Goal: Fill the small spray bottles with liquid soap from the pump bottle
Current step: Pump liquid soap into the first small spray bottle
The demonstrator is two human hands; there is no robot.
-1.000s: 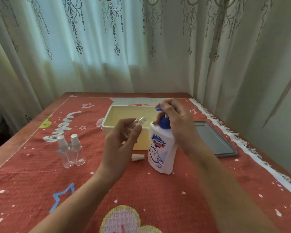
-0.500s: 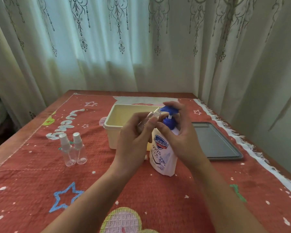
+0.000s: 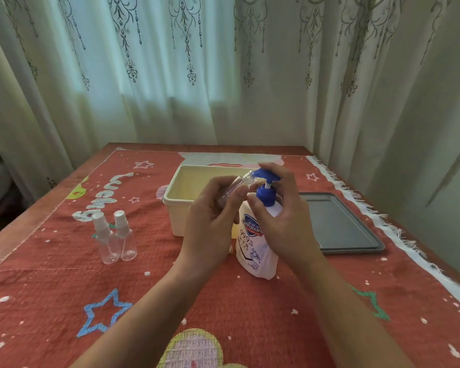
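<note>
Spray bottle (image 3: 238, 185), uncapped and tilted, sits in your left hand (image 3: 210, 224), fingers curled round it, mouth at the pump bottle (image 3: 254, 251) spout. Your right hand (image 3: 284, 219) curls its fingers over the blue pump head (image 3: 268, 174).

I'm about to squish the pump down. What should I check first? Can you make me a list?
1. Cap off the small spray bottle: ok, its bare neck shows.
2. Firm hold by the left hand on it: ok, fingers wrap its body.
3. Its mouth right under the spout of the blue pump head: cannot tell; the neck is at the spout, but the bottle is tilted.
4. Finger of the right hand over the pump head: ok.
5. Base of the pump bottle on the tablecloth: ok.
</note>
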